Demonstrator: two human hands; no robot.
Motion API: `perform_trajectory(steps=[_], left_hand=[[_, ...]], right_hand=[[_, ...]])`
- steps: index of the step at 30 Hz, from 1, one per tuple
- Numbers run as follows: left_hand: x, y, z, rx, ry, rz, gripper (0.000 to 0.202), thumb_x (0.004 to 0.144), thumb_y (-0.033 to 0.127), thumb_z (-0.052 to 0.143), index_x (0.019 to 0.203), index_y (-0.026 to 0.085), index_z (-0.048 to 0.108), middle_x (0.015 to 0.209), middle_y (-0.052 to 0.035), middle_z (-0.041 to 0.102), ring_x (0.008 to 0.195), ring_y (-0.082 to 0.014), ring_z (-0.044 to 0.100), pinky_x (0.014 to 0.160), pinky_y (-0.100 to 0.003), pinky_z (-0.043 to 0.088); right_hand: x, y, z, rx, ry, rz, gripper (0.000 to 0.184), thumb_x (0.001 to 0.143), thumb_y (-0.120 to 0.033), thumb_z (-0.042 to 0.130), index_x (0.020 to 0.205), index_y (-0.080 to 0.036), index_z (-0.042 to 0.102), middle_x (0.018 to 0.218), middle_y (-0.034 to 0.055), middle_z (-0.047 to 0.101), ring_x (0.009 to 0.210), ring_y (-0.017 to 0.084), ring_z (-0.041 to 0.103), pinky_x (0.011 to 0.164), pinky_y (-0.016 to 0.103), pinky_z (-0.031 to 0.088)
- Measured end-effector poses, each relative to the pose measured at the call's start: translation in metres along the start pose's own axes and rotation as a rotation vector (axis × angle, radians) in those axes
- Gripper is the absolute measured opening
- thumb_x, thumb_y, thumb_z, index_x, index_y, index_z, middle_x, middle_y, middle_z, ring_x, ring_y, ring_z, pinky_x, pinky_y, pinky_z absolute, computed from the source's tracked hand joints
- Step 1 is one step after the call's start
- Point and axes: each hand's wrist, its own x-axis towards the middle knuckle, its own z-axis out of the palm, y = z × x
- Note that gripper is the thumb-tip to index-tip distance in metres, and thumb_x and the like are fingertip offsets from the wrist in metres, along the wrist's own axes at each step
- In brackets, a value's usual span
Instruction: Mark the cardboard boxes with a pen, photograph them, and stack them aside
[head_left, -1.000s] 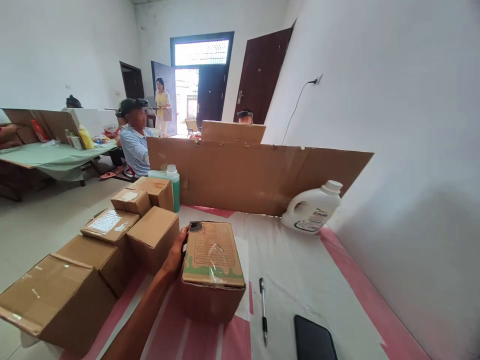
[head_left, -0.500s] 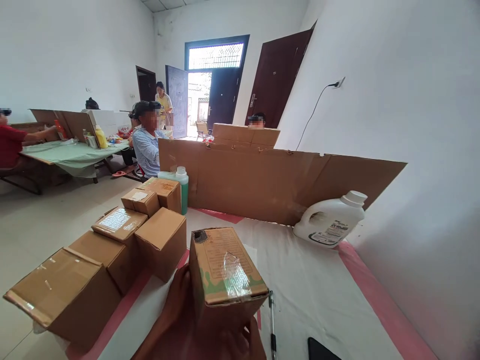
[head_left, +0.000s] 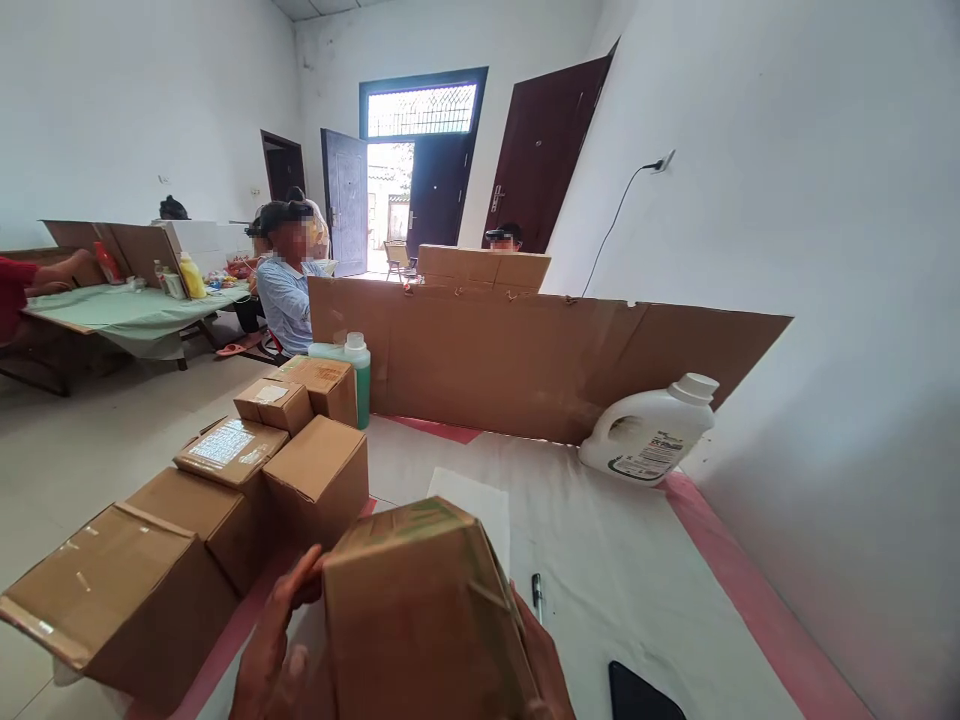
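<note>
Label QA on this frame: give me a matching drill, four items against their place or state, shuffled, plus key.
Column 1:
1. box with green print
2. white jug
3. pen
4. green bottle

Column 2:
A. lying on its side by the cardboard screen
B. upright behind the stacked cartons
C. gripped between left hand and right hand
D. flat on the table cover, mostly hidden behind the held box

Pairs: 1-C, 2-A, 3-D, 4-B

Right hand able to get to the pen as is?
Probably not yet: the right hand is on the held box, as is the left hand. The pen lies just beyond it with nothing between.
</note>
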Motion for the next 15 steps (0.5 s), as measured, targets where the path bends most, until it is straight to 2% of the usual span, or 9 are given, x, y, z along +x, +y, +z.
perform_trajectory(steps=[2,4,7,11,15], left_hand=[[0.01,-0.002,0.015,-0.032,-0.015,-0.005,0.072,0.094,0.066,0.046,0.151,0.022,0.046,0.153,-0.011,0.053,0.137,-0.0366,0.051,0.115,-0.051,0.042],[0.017,-0.01,0.028,-0.021,-0.032,-0.015,0.071,0.096,0.063,0.045,0.155,0.023,0.039,0.16,-0.011,0.043,0.145,-0.036,0.042,0.119,-0.052,0.037],[0.019,-0.032,0.042,0.029,-0.068,-0.036,0.074,0.098,0.064,0.041,0.159,0.024,0.03,0.164,-0.0111,0.036,0.151,-0.0338,0.035,0.121,-0.05,0.036],[0.007,-0.059,0.047,0.141,-0.128,-0.027,0.076,0.096,0.064,0.044,0.162,0.031,0.024,0.162,-0.0068,0.042,0.148,-0.0328,0.041,0.119,-0.048,0.042],[0.001,-0.064,0.049,0.192,-0.24,0.016,0.09,0.085,0.065,0.062,0.161,0.039,0.021,0.155,-0.0016,0.051,0.145,-0.0375,0.044,0.115,-0.053,0.047]], right_hand=[[0.002,-0.016,0.009,0.091,-0.043,0.064,0.08,0.087,-0.08,0.041,0.146,-0.027,0.051,0.114,0.0133,0.071,0.104,0.037,0.067,0.071,0.042,0.057],[0.01,-0.027,0.019,0.098,-0.066,0.095,0.07,0.092,-0.071,0.044,0.146,-0.029,0.05,0.119,0.011,0.069,0.098,0.031,0.067,0.078,0.042,0.056],[0.028,-0.026,0.036,0.034,-0.053,0.102,0.065,0.088,-0.069,0.056,0.142,-0.033,0.054,0.141,0.0088,0.058,0.115,0.03,0.06,0.095,0.046,0.053],[0.051,-0.006,0.055,0.094,0.027,0.153,0.068,0.088,-0.068,0.057,0.143,-0.03,0.048,0.148,0.0111,0.05,0.136,0.032,0.048,0.107,0.05,0.046],[0.065,0.008,0.064,0.107,0.01,0.113,0.075,0.088,-0.069,0.056,0.15,-0.028,0.043,0.155,0.0108,0.045,0.146,0.032,0.037,0.118,0.052,0.035]])
